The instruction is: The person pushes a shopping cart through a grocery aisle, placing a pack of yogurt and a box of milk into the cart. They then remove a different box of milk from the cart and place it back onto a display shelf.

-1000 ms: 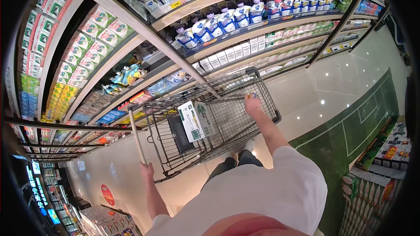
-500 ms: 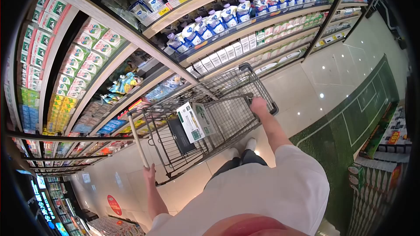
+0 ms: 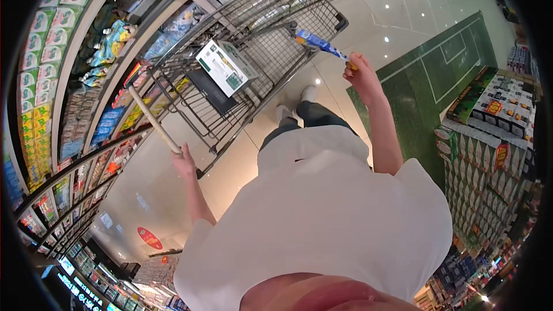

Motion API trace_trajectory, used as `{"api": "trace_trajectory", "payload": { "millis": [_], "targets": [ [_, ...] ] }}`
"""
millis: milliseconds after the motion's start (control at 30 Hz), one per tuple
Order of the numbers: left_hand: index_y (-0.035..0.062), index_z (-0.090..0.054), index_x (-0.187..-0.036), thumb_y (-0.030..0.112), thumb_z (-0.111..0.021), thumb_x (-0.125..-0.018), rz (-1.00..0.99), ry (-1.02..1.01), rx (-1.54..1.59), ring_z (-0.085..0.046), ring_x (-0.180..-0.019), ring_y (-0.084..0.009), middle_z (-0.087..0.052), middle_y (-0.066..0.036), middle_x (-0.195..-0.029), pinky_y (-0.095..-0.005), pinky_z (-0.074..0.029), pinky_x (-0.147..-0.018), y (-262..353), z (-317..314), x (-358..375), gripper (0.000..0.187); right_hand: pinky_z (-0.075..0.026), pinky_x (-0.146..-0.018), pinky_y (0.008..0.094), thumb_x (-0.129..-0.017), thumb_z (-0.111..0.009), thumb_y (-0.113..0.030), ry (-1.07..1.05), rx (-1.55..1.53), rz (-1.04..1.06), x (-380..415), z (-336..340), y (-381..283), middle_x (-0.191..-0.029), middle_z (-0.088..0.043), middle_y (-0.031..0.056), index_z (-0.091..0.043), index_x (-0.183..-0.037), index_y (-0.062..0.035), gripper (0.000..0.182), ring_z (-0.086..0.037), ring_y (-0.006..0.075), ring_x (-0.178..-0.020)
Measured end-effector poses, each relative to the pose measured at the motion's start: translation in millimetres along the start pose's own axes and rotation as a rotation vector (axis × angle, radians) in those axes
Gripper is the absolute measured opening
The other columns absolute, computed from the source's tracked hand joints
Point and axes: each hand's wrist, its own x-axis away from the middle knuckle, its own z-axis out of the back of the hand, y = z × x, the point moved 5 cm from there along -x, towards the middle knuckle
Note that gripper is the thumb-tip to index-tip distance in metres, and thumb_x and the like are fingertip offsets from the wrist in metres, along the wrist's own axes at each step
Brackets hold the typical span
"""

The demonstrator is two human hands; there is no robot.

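My left hand is wrapped round the end of the pale handle bar of a metal shopping cart. Out to the right, my right hand pinches the end of a blue packet with some yellow and white on it. The packet's other end is over the cart's right side. A white and green box lies in the cart beside a black panel.
Shelves of packaged goods run along the left and top. Stacked cartons stand at the right beside a green floor mat. A red round sticker is on the floor at lower left.
The blue packet is now visible in my right hand, which has moved up off the cart's side and to the right. The view has shifted, with the cart now higher and further left.
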Motion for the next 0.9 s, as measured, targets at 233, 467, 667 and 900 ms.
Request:
{"api": "trace_trajectory", "payload": {
  "millis": [233, 467, 667, 900],
  "targets": [
    [-0.0011, -0.061, -0.113, 0.041, -0.074, -0.098, -0.121, -0.012, -0.007, -0.069, -0.086, -0.0316, -0.070, -0.017, -0.095, -0.0427, -0.054, -0.082, 36, 8, 15, 0.046, -0.049, -0.077, 0.0283, -0.104, -0.061, -0.021, -0.024, 0.209, -0.123, 1, -6, 46, -0.086, -0.052, -0.0025, -0.061, -0.108, -0.0122, 0.010, -0.052, 0.0082, -0.074],
    [-0.0012, -0.061, -0.109, 0.037, -0.075, -0.098, -0.152, 0.042, -0.031, -0.065, -0.080, -0.0284, -0.068, -0.015, -0.089, -0.0426, -0.053, -0.076, 47, 5, 22, 0.042, -0.051, -0.074, 0.0255, -0.103, -0.062, -0.015, -0.017, 0.385, -0.046, -8, 55, 26, -0.082, -0.056, -0.0016, -0.063, -0.110, -0.0075, 0.010, -0.054, 0.0085, -0.070],
    [-0.0028, -0.063, -0.103, 0.036, -0.075, -0.098, -0.064, 0.134, -0.079, -0.066, -0.081, -0.0293, -0.069, -0.017, -0.090, -0.0440, -0.053, -0.076, 59, -25, 62, 0.041, -0.056, -0.075, 0.0476, -0.097, -0.066, -0.025, 0.048, 1.035, 0.390, 34, 145, -69, -0.096, -0.073, 0.0234, -0.055, -0.141, -0.0081, 0.049, -0.073, 0.0390, -0.082],
    [-0.0033, -0.063, -0.113, 0.048, -0.067, -0.098, 0.027, 0.168, -0.383, -0.069, -0.098, -0.0457, -0.072, -0.025, -0.103, -0.0545, -0.053, -0.086, 106, -30, 87, 0.053, -0.055, -0.077, 0.0500, -0.094, -0.064, -0.021, 0.102, 1.387, 0.487, 46, 206, -168, -0.093, -0.071, 0.0248, -0.053, -0.145, -0.0094, 0.053, -0.069, 0.0417, -0.082]
  ]
}}
